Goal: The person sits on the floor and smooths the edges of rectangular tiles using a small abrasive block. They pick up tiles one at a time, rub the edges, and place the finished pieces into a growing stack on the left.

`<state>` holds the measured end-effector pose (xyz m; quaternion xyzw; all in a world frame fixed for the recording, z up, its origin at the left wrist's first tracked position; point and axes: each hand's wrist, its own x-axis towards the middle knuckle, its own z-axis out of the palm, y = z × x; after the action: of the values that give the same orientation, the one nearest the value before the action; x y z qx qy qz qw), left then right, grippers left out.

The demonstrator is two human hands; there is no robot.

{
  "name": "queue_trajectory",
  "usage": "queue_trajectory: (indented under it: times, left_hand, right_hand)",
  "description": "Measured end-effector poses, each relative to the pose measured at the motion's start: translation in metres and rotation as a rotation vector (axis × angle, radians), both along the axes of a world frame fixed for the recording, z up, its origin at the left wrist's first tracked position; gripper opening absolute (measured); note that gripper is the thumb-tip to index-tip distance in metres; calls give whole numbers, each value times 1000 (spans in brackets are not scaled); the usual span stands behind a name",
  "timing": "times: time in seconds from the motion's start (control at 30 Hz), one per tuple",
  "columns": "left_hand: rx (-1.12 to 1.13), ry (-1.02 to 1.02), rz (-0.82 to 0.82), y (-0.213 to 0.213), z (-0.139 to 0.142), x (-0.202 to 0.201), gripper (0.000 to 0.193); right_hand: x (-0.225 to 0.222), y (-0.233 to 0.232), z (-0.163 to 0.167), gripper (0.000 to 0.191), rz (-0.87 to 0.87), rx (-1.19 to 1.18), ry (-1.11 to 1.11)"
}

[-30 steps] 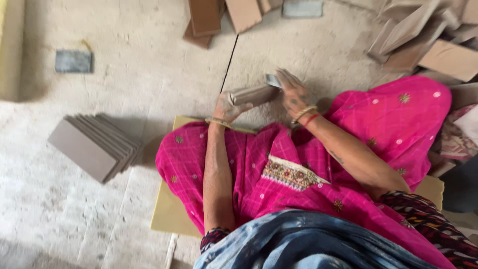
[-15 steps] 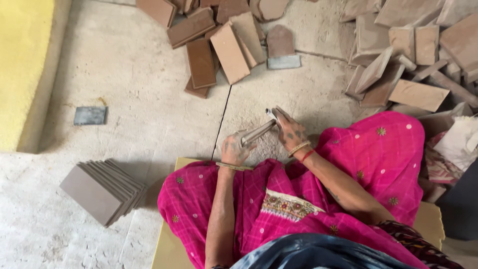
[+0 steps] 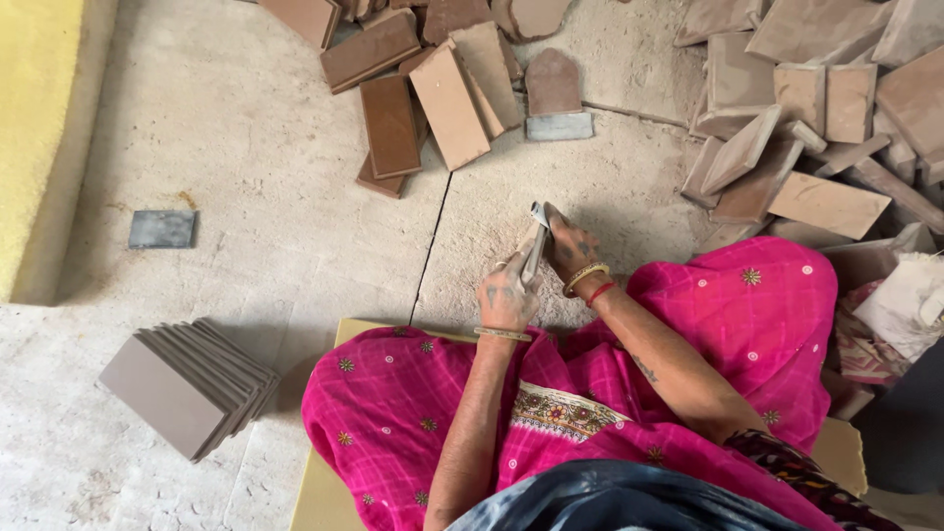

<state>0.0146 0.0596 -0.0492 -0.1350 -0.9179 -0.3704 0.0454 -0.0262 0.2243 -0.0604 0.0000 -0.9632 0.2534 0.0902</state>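
Observation:
I sit on the floor in a pink garment [image 3: 688, 324] and hold a thin grey clay tile [image 3: 534, 254] edge-on in front of my knees. My left hand [image 3: 506, 295] grips its near end, a bangle on the wrist. My right hand [image 3: 568, 248] grips the far end, and a small pale piece shows at its fingertips; what it is I cannot tell. Both hands are above the dusty concrete floor [image 3: 256, 197], close to a straight crack [image 3: 433, 236] in it.
A leaning stack of grey tiles [image 3: 187, 383] rests at my left. Brown tiles [image 3: 433, 79] lie scattered ahead, and a bigger heap [image 3: 816, 118] lies at the right. A small dark slab [image 3: 162, 228] lies near a yellow wall [image 3: 39, 118]. I sit on a tan board [image 3: 324, 472].
The view has tilted up toward the tile heaps. The tile in my hands has turned from lying crosswise to pointing away from me, edge-on, and my hands have come closer together.

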Motion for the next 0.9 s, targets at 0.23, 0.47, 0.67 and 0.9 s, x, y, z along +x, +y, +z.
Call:
queue_trajectory:
  times: [0.23,0.47,0.67,0.9]
  left_hand:
    - [74,-104,-17,-11,-4,3,59]
    - [269,41,-31,-32,5,1,59]
    - [144,-114,-52,-28,15,-2,55]
    - [179,20,-51,-36,6,-2,54]
  right_hand:
    - [-20,-3,15,67,53,162,-316]
    - [-24,-15,27,66,125,468,-379]
    - [-39,-3,26,42,-38,212,-691]
    - [-23,-14,17,75,57,458,-408]
